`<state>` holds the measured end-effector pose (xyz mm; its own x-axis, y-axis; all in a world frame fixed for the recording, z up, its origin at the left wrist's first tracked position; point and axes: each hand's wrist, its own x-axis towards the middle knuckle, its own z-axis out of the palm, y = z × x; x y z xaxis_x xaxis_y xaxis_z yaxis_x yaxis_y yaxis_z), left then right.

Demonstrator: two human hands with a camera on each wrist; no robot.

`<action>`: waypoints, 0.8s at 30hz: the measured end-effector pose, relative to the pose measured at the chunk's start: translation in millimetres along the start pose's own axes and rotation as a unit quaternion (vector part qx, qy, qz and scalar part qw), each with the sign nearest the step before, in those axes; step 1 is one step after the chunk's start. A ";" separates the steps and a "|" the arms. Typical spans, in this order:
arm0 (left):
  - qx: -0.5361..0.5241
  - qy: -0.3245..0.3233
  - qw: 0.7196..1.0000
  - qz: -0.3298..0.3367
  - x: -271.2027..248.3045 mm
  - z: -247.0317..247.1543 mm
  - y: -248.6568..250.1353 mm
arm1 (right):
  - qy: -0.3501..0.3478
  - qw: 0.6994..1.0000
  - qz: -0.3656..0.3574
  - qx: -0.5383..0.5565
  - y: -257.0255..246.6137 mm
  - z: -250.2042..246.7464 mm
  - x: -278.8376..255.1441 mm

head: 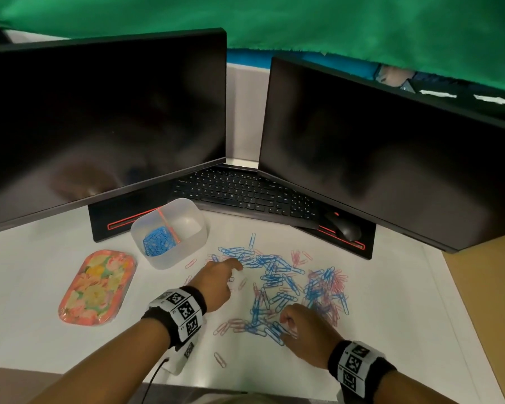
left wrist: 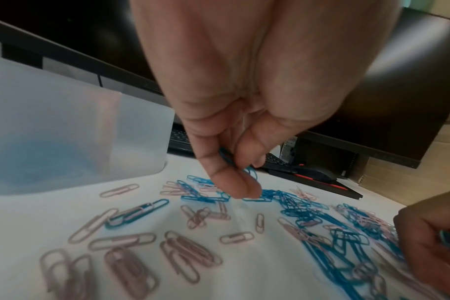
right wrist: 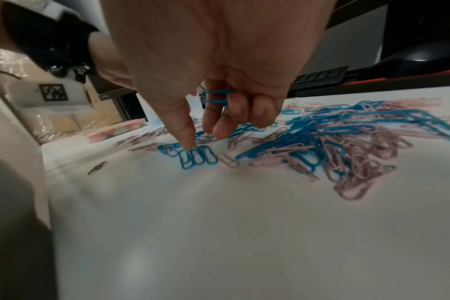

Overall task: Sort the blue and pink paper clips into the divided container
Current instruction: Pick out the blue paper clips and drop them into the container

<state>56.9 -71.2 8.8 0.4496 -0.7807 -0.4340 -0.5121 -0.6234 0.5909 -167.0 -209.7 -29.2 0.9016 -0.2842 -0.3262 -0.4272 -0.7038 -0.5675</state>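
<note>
Blue and pink paper clips (head: 292, 287) lie mixed in a spread on the white desk. The translucent divided container (head: 169, 233) stands to their left, with blue clips (head: 158, 240) in its near compartment; the far one looks bare. My left hand (head: 219, 279) hangs over the spread's left edge, pinching blue clips (left wrist: 234, 162) between thumb and fingers. My right hand (head: 303, 328) is at the spread's near edge, its curled fingers holding blue clips (right wrist: 217, 96) while its fingertips (right wrist: 188, 140) touch blue clips (right wrist: 197, 157) on the desk.
A floral tin lid (head: 96, 287) lies left of the container. Two dark monitors (head: 99, 118) (head: 391, 153), a black keyboard (head: 245, 193) and a mouse (head: 344, 227) stand behind the clips. A lone pink clip (head: 219, 360) lies near the desk's front edge.
</note>
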 end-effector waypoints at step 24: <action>0.152 -0.033 0.981 0.118 -15.7 54.8 7.3 | 0.000 0.999 0.040 -0.005 -7.8 8.2 25.8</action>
<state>6.1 -65.9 -17.4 0.2485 -0.8997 -0.3589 -0.7954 -0.4010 0.4545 -141.0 -206.3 -39.5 0.8648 -0.3395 -0.3699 -0.4968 -0.6854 -0.5323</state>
